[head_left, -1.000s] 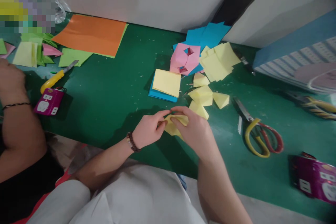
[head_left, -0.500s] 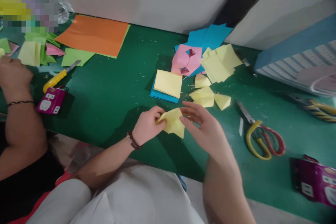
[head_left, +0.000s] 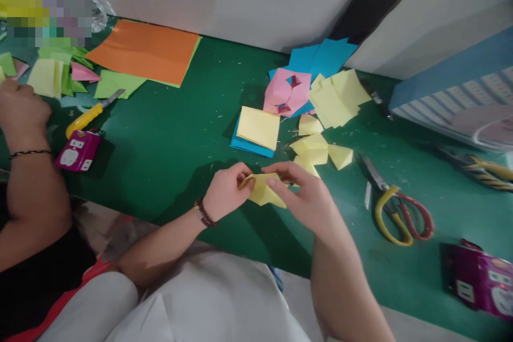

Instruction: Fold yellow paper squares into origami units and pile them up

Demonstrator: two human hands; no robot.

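A folded sheet of pale yellow paper (head_left: 262, 191) sits between my hands, above the green mat. My left hand (head_left: 228, 191) pinches its left end, and my right hand (head_left: 304, 195) presses its fingers onto the right end. Just beyond the hands lie several folded yellow paper pieces (head_left: 308, 147). A square yellow pad (head_left: 258, 128) rests on blue sheets further left. Behind them stands a pink folded paper shape (head_left: 287, 92). A co-worker's hand (head_left: 22, 112) is at the far left, beside loose green and yellow paper (head_left: 44, 77).
Yellow-and-red scissors (head_left: 395, 214) lie right of my hands, beyond them pliers (head_left: 481, 171). A yellow utility knife (head_left: 90, 117) and a purple packet (head_left: 79, 150) lie left on the green mat (head_left: 168, 117). An orange sheet (head_left: 144, 53) and a blue striped box (head_left: 452, 96) stand along the back.
My right hand, spread open and off the paper half a second ago, has closed back onto it. The yellow paper now looks more folded, and my left hand keeps hold.
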